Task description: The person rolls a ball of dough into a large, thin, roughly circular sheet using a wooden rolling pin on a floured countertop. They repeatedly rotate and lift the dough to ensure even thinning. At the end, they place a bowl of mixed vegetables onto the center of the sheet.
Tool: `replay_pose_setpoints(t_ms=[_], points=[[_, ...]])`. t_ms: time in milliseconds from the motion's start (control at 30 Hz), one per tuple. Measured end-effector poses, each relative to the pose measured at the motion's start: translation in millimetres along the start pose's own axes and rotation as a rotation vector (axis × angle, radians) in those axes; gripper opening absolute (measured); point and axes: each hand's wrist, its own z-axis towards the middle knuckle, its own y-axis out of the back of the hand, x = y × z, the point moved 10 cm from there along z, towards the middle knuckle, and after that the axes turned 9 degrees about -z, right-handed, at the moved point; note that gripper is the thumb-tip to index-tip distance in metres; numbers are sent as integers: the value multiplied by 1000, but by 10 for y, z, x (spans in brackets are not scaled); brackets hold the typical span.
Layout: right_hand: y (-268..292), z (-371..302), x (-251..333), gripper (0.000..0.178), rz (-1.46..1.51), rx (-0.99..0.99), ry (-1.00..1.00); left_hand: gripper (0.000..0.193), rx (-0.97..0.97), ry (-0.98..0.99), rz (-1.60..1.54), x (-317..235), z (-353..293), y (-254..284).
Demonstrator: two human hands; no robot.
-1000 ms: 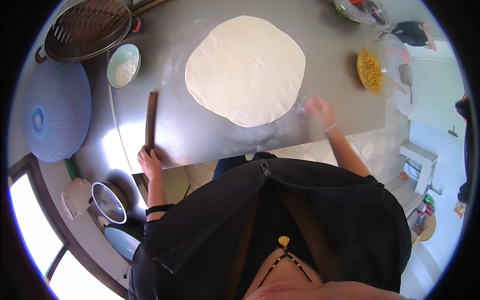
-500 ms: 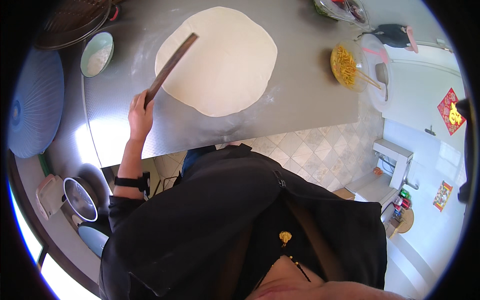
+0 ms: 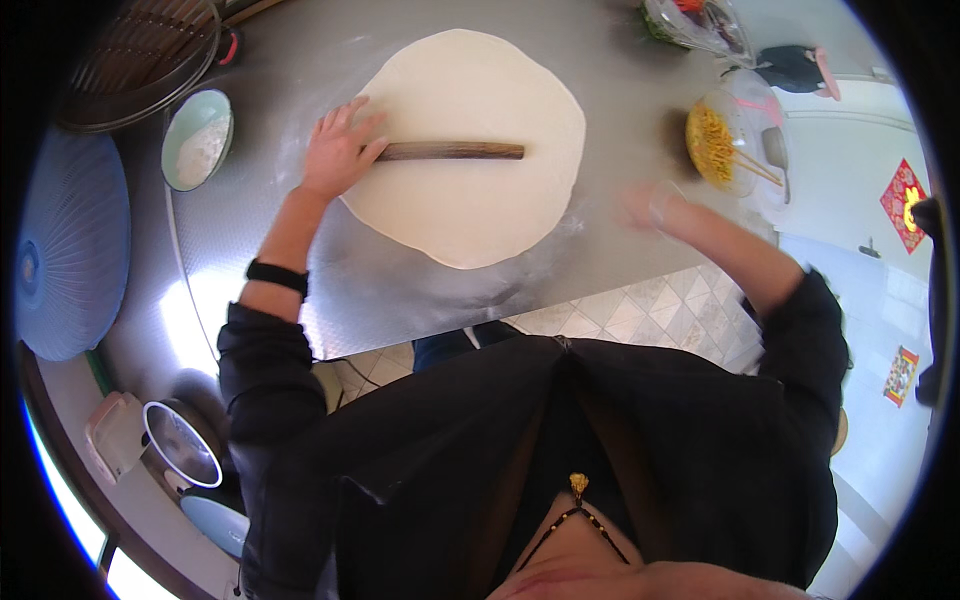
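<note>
A large round sheet of rolled-out dough (image 3: 470, 205) lies flat on the metal table (image 3: 400, 310). Across its middle rests a dark wooden rolling pin (image 3: 455, 151), pointing left to right. My left hand (image 3: 343, 147) is at the pin's left end, over the dough's left edge, with the fingers spread and the palm down; the pin's end is hidden by the hand. To the right of the dough, above the table, is my right hand (image 3: 652, 207), smeared by motion. It is apart from the dough and the pin, and its fingers cannot be made out.
A pale green bowl of white flour (image 3: 200, 150) stands at the left. Beyond it are a round steamer (image 3: 140, 60) and a blue mesh cover (image 3: 70, 250). At the right sits a glass bowl of yellow shredded food (image 3: 712, 140) with chopsticks; bagged food (image 3: 695, 25) lies farther back.
The rolling pin has gone from raised and slanted in my left hand to lying level across the dough. My left fingers have spread. My right hand has come into view from the right.
</note>
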Motion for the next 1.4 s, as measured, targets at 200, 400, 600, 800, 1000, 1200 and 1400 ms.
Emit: replay_pose_setpoints(t_ms=[200,400,600,800,1000,1200,1400], points=[[2218,393,1062,75,235,-1249,8,60,-208,202,288,387,494,65],[2272,573,947,77,422,-1373,-121,68,-273,202,298,488,380,69],[938,-64,1832,77,310,-1185,371,84,328,264,171,-271,-1061,-65],[1606,74,1164,73,251,-1530,-29,66,-140,226,233,1,-205,190],[497,174,1793,85,207,-1393,214,76,103,332,292,-388,-1512,-343],[-240,-304,2063,81,199,-1369,448,78,138,334,169,-1096,-2313,-221],[-187,-249,2062,67,263,-1389,516,53,-77,245,122,-1002,-2428,-113]])
